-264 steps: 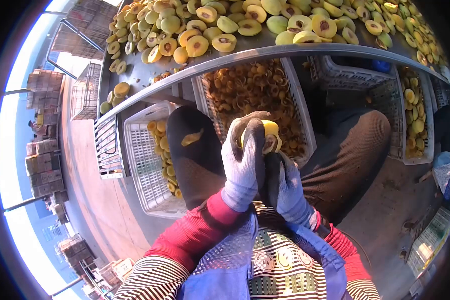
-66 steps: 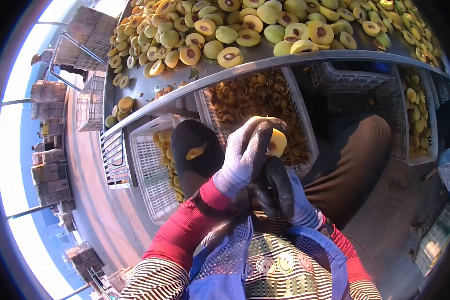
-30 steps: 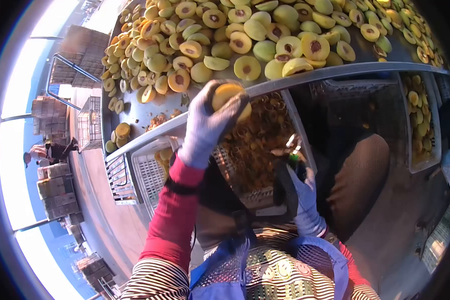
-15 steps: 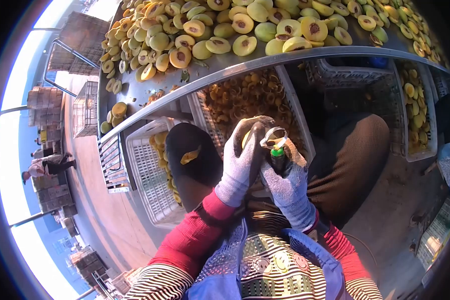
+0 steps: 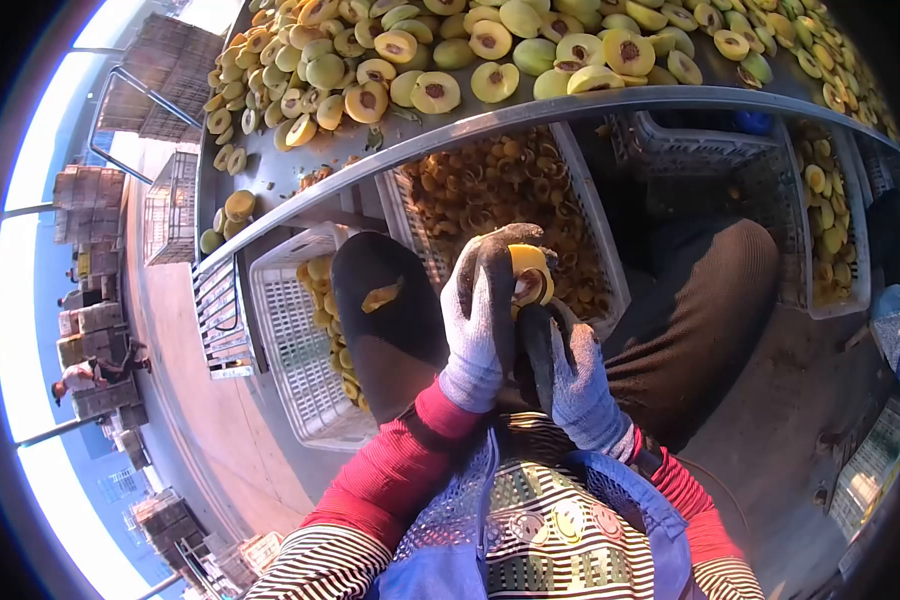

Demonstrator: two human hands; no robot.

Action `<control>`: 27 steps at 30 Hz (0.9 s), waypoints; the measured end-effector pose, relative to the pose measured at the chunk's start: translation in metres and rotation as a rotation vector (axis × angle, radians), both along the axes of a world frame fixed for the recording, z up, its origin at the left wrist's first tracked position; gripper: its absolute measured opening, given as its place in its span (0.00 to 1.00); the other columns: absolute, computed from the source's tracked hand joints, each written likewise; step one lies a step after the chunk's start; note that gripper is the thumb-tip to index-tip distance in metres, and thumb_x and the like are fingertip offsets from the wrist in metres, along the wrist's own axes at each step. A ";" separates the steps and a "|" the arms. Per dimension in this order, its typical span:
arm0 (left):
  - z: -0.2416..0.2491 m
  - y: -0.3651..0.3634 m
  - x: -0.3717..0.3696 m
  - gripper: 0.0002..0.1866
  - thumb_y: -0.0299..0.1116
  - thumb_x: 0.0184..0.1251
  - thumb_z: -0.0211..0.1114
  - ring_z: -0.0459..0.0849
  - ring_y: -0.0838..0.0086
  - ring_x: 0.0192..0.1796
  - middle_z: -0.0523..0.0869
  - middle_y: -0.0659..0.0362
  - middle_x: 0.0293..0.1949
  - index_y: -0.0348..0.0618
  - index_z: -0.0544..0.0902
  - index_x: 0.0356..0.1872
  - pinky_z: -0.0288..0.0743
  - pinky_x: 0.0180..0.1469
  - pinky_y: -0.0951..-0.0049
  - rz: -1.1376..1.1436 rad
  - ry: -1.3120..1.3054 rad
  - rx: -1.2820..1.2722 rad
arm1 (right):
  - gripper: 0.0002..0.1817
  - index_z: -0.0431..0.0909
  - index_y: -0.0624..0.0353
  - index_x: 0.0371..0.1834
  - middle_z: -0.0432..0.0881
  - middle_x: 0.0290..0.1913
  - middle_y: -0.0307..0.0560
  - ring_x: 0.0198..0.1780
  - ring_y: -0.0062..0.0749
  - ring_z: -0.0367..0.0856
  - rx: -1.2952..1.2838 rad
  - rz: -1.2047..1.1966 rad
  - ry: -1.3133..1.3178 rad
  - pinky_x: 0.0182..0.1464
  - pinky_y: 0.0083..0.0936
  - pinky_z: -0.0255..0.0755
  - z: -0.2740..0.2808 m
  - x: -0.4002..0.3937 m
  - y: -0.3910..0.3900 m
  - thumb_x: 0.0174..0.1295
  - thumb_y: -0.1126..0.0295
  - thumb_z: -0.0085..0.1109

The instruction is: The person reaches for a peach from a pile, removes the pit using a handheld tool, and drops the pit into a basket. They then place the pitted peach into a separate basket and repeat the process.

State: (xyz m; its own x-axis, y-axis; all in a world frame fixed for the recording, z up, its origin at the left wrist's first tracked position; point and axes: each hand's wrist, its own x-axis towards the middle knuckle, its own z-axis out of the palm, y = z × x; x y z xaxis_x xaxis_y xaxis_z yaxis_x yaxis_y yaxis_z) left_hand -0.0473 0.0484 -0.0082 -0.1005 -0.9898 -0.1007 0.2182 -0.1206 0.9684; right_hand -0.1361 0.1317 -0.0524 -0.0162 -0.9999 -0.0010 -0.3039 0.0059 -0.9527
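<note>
My left hand [image 5: 480, 300], in a grey-white glove with darkened fingers, is wrapped round a yellow peach half [image 5: 530, 262]. The fruit's cut side, with a dark brown hollow, faces my right hand [image 5: 575, 370]. That hand, gloved alike, is closed just below the fruit, with its thumb close to the fruit's lower edge. The loop-bladed pitting knife seen in it a moment ago is now mostly hidden by the fingers and the peach. Beneath both hands stands a crate [image 5: 590, 225] of brownish peels and scraps.
A metal table [image 5: 450, 130] heaped with halved peaches [image 5: 435, 92] spans the top. A white crate [image 5: 300, 400] with peach halves stands left of my knees; another crate [image 5: 850, 300] of halves is at right. Far left, a person [image 5: 95, 375] is by stacked crates.
The peach half has turned up into view in my left hand. My right hand has rotated and come in under it, so the knife's metal loop and green collar no longer show.
</note>
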 end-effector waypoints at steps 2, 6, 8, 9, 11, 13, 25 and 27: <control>-0.001 0.002 -0.002 0.21 0.45 0.75 0.52 0.84 0.73 0.44 0.83 0.53 0.46 0.34 0.77 0.51 0.77 0.47 0.75 0.026 -0.038 -0.039 | 0.22 0.64 0.66 0.64 0.73 0.58 0.54 0.57 0.34 0.74 -0.063 -0.031 -0.005 0.61 0.31 0.67 -0.009 0.003 0.005 0.76 0.62 0.37; -0.001 0.002 -0.005 0.20 0.43 0.75 0.52 0.83 0.73 0.45 0.83 0.54 0.45 0.33 0.77 0.50 0.77 0.47 0.76 0.027 0.011 -0.019 | 0.22 0.63 0.65 0.65 0.69 0.62 0.54 0.60 0.34 0.71 -0.030 -0.034 0.019 0.61 0.34 0.67 -0.024 0.010 0.009 0.77 0.62 0.33; 0.005 0.000 -0.007 0.18 0.41 0.75 0.52 0.82 0.75 0.44 0.83 0.56 0.43 0.33 0.78 0.48 0.76 0.45 0.77 -0.015 -0.107 -0.035 | 0.22 0.63 0.67 0.64 0.69 0.59 0.63 0.54 0.47 0.73 -0.261 -0.042 0.162 0.56 0.39 0.70 -0.017 -0.002 0.002 0.69 0.69 0.44; 0.002 -0.001 -0.006 0.18 0.41 0.75 0.52 0.82 0.75 0.44 0.83 0.56 0.43 0.33 0.78 0.48 0.76 0.45 0.77 -0.013 -0.111 -0.030 | 0.26 0.62 0.69 0.63 0.69 0.56 0.72 0.49 0.61 0.75 -0.497 -0.050 0.306 0.50 0.44 0.72 -0.015 -0.007 0.000 0.61 0.77 0.54; -0.005 -0.004 -0.004 0.17 0.40 0.75 0.53 0.81 0.78 0.41 0.83 0.57 0.41 0.33 0.80 0.46 0.75 0.44 0.79 -0.112 -0.125 0.011 | 0.24 0.64 0.69 0.62 0.70 0.55 0.70 0.50 0.58 0.75 -0.414 -0.033 0.239 0.51 0.43 0.72 -0.028 -0.011 0.005 0.62 0.76 0.54; -0.009 -0.003 -0.003 0.16 0.39 0.73 0.56 0.79 0.82 0.39 0.82 0.59 0.39 0.34 0.80 0.46 0.75 0.41 0.81 -0.144 -0.109 0.107 | 0.22 0.66 0.69 0.61 0.71 0.55 0.68 0.50 0.56 0.75 -0.333 -0.018 0.173 0.51 0.42 0.72 -0.044 -0.007 0.012 0.63 0.75 0.54; 0.001 -0.035 0.023 0.18 0.41 0.72 0.56 0.82 0.80 0.36 0.84 0.60 0.37 0.34 0.79 0.49 0.76 0.41 0.78 -0.490 -0.484 -0.149 | 0.25 0.72 0.60 0.35 0.73 0.22 0.39 0.17 0.20 0.70 0.850 -0.019 -1.455 0.18 0.17 0.63 0.029 -0.014 -0.018 0.72 0.47 0.41; 0.002 -0.041 0.024 0.11 0.33 0.68 0.58 0.85 0.71 0.36 0.85 0.50 0.34 0.37 0.80 0.44 0.77 0.41 0.70 -0.565 -0.514 -0.399 | 0.27 0.67 0.51 0.24 0.63 0.16 0.34 0.11 0.17 0.56 0.903 0.544 -2.122 0.11 0.18 0.50 0.023 -0.017 -0.019 0.70 0.40 0.40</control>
